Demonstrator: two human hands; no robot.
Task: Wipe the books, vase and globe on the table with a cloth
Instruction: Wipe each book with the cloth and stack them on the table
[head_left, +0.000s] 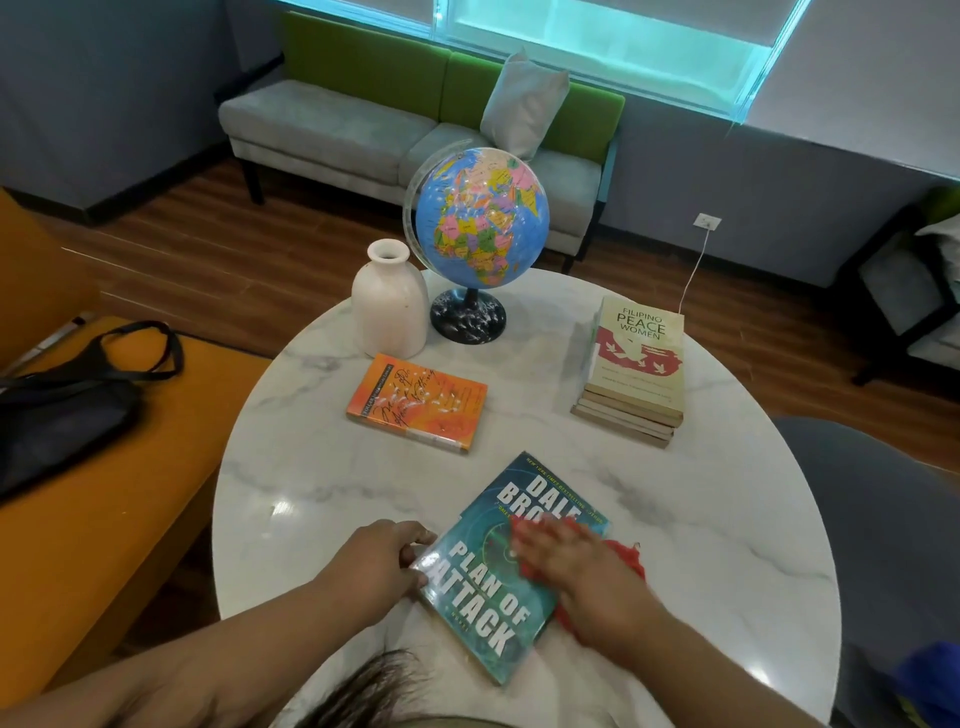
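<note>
Here, on the far left, a black bag lies on an orange sofa that sits just beside the round marble worktop. The left hand grips the left long edge of a teal book, its fingers curled over that edge. This book lies flat near the person's side of the worktop, its long axis slanting from near left to far right, with the top of the cover pointing away.

Further back, a white vase stands upright, and just in front of it an orange book lies flat with its long axis running mostly left to right. The globe stands just beside the vase, close to the far edge.

The right hand lies flat, fingers straight and blurred, pressing a red cloth onto the teal cover; the cloth spills off the book's right edge. To the right, a stack of books lies with its long axis pointing away. Bare marble stretches between the 2 single books and over the right side to the rim.
</note>
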